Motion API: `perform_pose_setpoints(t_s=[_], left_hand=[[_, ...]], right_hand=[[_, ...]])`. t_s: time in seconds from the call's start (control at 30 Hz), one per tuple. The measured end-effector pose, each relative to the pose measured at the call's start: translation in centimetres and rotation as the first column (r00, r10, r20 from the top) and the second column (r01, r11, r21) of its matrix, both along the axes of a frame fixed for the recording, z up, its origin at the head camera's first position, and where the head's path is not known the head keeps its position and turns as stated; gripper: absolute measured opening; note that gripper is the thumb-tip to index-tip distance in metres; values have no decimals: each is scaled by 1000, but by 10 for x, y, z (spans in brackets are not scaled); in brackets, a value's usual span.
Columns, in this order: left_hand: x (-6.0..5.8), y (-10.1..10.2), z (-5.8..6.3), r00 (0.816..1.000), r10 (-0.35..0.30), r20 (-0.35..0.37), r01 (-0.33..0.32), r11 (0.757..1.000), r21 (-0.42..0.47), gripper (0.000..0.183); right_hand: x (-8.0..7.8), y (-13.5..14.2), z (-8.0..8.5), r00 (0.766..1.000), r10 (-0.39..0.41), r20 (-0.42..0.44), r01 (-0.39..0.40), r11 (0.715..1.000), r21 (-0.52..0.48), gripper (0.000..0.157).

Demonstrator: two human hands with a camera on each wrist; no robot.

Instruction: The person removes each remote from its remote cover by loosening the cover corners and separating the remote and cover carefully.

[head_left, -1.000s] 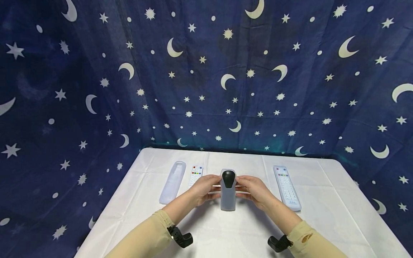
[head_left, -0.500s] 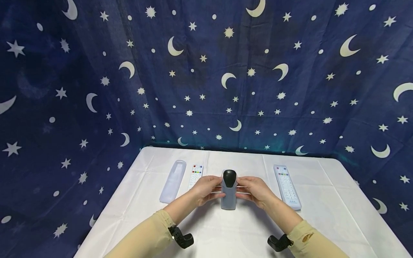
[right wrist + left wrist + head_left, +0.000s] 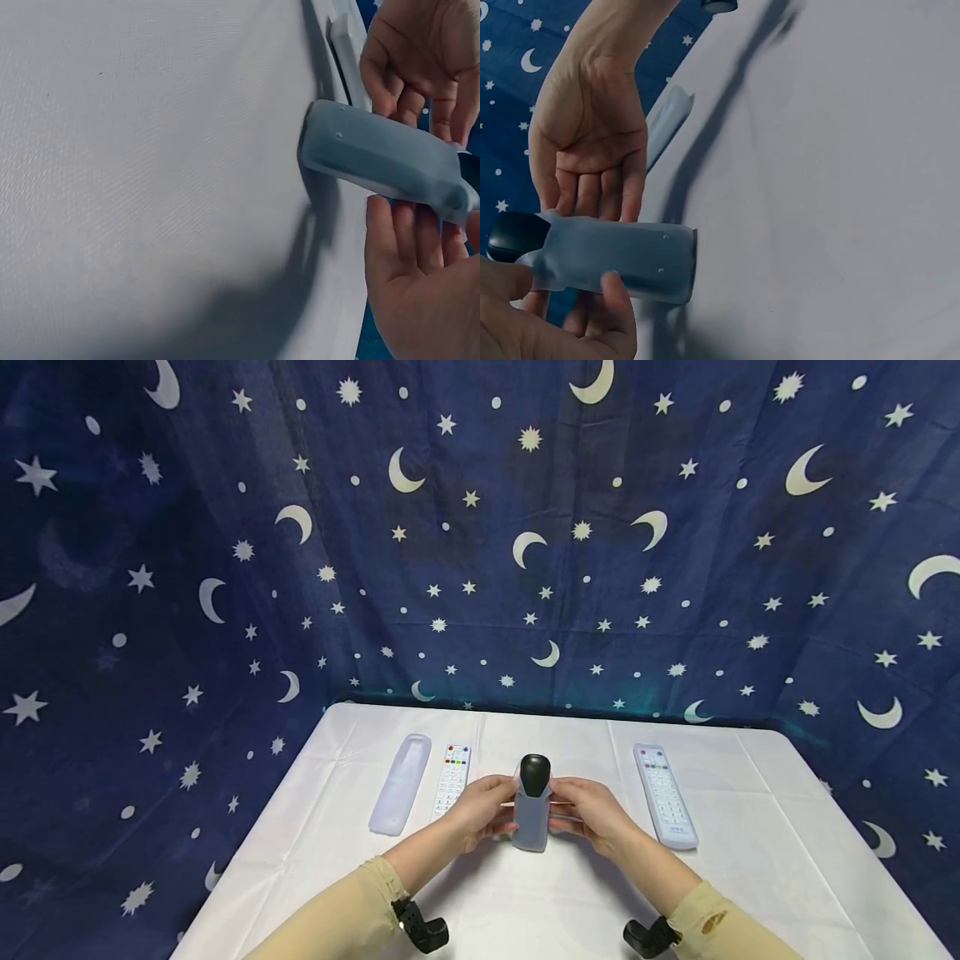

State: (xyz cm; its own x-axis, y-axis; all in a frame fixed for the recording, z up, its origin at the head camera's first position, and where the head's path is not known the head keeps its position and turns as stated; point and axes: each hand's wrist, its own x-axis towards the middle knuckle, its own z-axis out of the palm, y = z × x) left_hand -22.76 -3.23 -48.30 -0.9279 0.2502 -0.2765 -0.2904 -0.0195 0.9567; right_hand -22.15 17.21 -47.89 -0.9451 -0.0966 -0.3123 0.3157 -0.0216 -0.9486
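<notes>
Between both hands, above the middle of the table, a remote control with a glossy black rounded end (image 3: 535,775) stands steeply tilted in a frosted silicone cover (image 3: 531,831). The black end shows at the cover's upper opening. My left hand (image 3: 480,814) holds the cover's left side, its thumb at the upper edge and its fingers lower down. On the opposite side, my right hand (image 3: 592,814) grips it in the same manner. Both wrist views show the cover (image 3: 622,255) wrapped round the body, with its lip (image 3: 457,199) bent near the black end.
A white remote (image 3: 452,777) lies left of the hands, partly hidden by the left one. Farther left lies a separate frosted cover (image 3: 401,785). At right is another white remote in a cover (image 3: 666,797). A starry curtain (image 3: 480,527) hangs behind the white-clothed table (image 3: 765,860).
The cover's upper edge, earlier round the black end, now sits lower and spread at its sides. Both hands have shifted slightly downward while keeping hold.
</notes>
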Motion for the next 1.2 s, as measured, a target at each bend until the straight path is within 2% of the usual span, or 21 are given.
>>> perform_pose_setpoints(t_s=[0.07,0.23,0.37,0.5,0.77,1.03,1.2], left_hand=[[1,-1,-1,1000,-3,-2,3,1000,-16,33],[0,-1,3,997,-3,-75,-1,998,-57,34],[-6,2,3,991,22,-132,-23,1000,-6,33],[-9,3,-1,985,40,-167,-36,999,31,33],[-7,4,-4,985,54,-162,-54,999,6,28],[-10,5,-9,979,56,-193,-63,998,-26,26],[-11,5,-11,983,47,-180,-57,997,-48,26]], right_hand=[[1,0,2,1000,7,-4,-7,1000,-1,40],[0,-1,7,999,-20,-31,19,1000,-21,36],[-6,-1,8,995,-38,-88,34,999,-41,34],[-6,-2,6,991,-19,-130,13,999,-51,35],[-6,-6,-2,992,-43,-122,36,998,-60,30],[-6,-8,-10,989,-80,-125,79,997,-9,28],[-6,-9,-13,988,-88,-125,89,996,4,27]])
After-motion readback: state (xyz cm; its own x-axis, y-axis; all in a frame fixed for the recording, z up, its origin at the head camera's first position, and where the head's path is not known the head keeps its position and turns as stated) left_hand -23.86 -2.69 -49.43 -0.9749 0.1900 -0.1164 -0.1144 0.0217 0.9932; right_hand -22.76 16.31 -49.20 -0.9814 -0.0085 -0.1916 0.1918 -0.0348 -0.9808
